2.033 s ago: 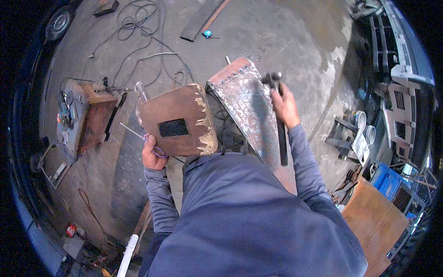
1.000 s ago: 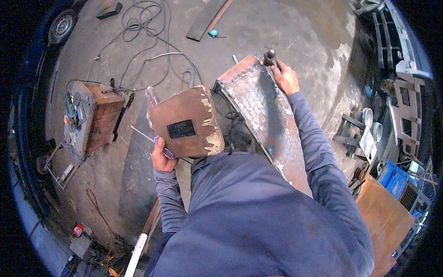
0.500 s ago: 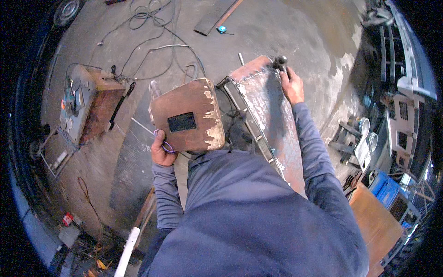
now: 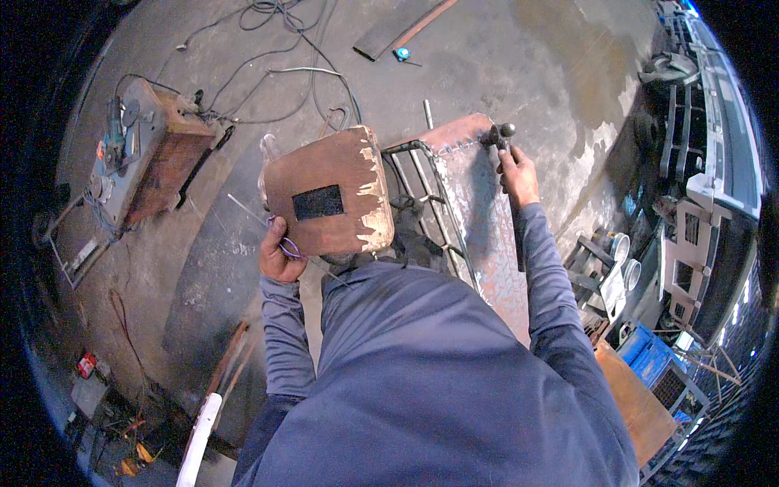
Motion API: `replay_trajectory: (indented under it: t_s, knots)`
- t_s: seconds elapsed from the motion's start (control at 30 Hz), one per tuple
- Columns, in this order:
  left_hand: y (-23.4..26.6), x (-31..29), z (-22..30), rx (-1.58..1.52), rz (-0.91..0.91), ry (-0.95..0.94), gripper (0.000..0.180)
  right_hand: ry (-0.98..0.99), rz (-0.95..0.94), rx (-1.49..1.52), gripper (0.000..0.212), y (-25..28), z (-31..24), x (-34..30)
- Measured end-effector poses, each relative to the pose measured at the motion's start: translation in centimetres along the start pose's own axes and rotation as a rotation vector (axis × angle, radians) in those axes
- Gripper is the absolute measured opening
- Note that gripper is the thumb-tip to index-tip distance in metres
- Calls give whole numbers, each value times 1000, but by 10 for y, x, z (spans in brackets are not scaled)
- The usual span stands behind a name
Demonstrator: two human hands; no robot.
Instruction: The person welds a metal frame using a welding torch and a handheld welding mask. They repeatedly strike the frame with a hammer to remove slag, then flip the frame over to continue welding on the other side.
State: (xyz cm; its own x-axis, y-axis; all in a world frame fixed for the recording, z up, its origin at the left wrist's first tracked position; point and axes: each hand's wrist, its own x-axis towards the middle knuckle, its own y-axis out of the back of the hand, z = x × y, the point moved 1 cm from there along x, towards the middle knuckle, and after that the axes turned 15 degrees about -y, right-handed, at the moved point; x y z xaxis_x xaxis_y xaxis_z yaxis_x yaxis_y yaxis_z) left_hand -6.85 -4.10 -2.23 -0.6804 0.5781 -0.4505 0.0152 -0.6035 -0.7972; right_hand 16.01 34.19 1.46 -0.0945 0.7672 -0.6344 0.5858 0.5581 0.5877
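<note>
My left hand (image 4: 281,253) is closed at the lower left edge of a brown welding shield (image 4: 341,178) with a dark window and a chipped right edge. A thin rod (image 4: 247,209) and a purple loop (image 4: 292,248) also show at that hand, and how they are gripped I cannot tell. My right hand (image 4: 520,177) is wrapped round a hammer (image 4: 500,135), its dark head over the far right corner of a long scuffed metal piece (image 4: 487,215). Along that piece's left side runs a frame of metal bars (image 4: 434,199), partly behind the shield.
At left stands a brown metal box (image 4: 166,154) with an angle grinder (image 4: 115,138) on top. Cables (image 4: 280,24) coil on the floor beyond, near a blue tape measure (image 4: 402,54). At right are a small stand with cans (image 4: 604,276) and a brown board (image 4: 633,398).
The whole view has shifted and turned slightly. The hammer head sits a little differently over the metal piece's far corner. Both hands keep their holds.
</note>
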Motion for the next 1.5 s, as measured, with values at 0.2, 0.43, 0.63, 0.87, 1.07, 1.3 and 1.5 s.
replay_trajectory:
  t_s: [0.2, 0.43, 0.63, 0.87, 1.07, 1.3, 1.5]
  knots:
    - [10, 8, 4, -64, -46, 6, 40, -18, 53, 200, 23, 8, 21, -10]
    - [24, 19, 14, -15, -55, 36, 39, 117, 120, 234, 38, 1, 6, -4]
    - [15, 14, 17, 35, -30, 55, 38, 113, 189, 1, 42, -1, 1, 12]
    - [7, 8, 22, 401, -112, -65, 37, 37, 167, 68, 43, 0, 29, -4]
    - [0, 15, 31, 347, -45, 11, 49, 168, 256, -101, 46, 13, 109, -42]
    - [14, 33, 36, 270, -127, 125, 56, 252, 307, -347, 44, 29, 198, -77]
    - [-21, 25, 33, 134, -270, 186, 44, 319, 373, -457, 43, 28, 205, -103]
